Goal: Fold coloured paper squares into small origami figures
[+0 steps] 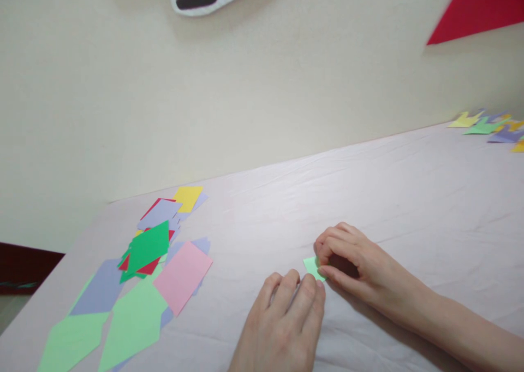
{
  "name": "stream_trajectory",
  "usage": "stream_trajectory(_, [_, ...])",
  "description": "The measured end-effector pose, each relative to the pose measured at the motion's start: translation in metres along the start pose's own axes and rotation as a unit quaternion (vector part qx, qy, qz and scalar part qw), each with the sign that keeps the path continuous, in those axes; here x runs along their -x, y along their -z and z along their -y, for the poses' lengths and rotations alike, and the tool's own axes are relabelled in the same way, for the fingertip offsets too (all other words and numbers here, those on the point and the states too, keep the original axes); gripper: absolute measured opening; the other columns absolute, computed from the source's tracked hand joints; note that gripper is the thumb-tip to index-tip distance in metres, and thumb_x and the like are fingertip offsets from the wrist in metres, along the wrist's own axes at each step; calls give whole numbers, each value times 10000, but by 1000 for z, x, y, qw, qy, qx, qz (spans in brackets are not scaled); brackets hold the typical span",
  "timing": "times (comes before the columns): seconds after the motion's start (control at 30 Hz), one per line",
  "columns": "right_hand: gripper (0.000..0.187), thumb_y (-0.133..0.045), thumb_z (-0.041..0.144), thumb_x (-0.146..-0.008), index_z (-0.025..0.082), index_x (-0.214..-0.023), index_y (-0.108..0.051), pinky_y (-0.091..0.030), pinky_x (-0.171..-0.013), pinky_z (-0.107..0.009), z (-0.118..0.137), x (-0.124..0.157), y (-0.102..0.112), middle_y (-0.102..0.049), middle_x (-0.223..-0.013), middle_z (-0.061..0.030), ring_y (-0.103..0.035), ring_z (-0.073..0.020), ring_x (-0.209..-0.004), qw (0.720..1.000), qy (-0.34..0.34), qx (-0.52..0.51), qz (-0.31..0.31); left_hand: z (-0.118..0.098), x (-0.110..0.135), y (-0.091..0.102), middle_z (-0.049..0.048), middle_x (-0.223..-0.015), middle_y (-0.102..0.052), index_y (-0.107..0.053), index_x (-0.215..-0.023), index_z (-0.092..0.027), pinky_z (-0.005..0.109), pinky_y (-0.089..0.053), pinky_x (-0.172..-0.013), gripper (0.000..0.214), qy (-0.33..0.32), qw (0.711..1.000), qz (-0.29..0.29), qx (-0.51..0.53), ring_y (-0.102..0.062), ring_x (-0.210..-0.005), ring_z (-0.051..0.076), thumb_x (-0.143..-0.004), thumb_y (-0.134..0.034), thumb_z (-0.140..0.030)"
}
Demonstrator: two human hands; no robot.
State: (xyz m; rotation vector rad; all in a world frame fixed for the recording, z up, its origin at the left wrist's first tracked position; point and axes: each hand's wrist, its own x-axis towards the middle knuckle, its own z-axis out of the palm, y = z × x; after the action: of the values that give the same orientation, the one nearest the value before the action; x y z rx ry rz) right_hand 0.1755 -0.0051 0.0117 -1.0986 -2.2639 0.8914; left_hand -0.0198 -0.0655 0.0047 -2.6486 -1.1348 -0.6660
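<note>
A small light green piece of paper (313, 267) lies on the white cloth between my hands, partly covered by fingers. My right hand (347, 257) comes in from the right, its thumb and fingertips pinched on the paper's right side. My left hand (282, 317) is at the paper's near edge, its fingers bent and close together. Its thumb and forefinger tips meet the paper there, though the grip itself is partly hidden.
On the left lie loose piles of paper pieces, among them a green sheet (149, 249), a pink sheet (184, 276) and a light green sheet (137, 320). Crown-shaped paper cutouts (487, 125) rest at the far right. A wall (262, 99) borders the cloth-covered surface (245, 219).
</note>
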Motion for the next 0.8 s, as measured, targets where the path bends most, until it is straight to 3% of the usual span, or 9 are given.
stream_trajectory(0.27, [191,-517,78,-838,213,-973,-516,-429,-808,-368,3,7,0,-580,-978,-48,-491,-220,-941,1000,-21,-4,-2,-1,1,-2,17,-1115,-699,-679,-1065,-163,338,-359,-901,422,-3,1000,2,-10,-540,-1021,206,-999,-263,-143])
stream_trajectory(0.67, [299,-484,20,-780,217,-1003,-520,-426,-836,-382,5,5,-1,-577,-1010,-55,-486,-229,-964,999,-33,-5,7,-3,0,-3,10,-1130,-691,-672,-1076,-165,344,-359,-919,333,3,1000,21,-18,-535,-1055,207,-973,-356,-169])
stream_trajectory(0.8, [333,-408,-9,-773,214,-989,-531,-437,-840,-371,1,5,3,-581,-979,-53,-506,-214,-953,999,-31,-44,6,1,1,-2,17,-1311,-616,-641,-1126,-173,347,-354,-967,283,3,999,47,-16,-486,-1211,223,-957,-417,-213])
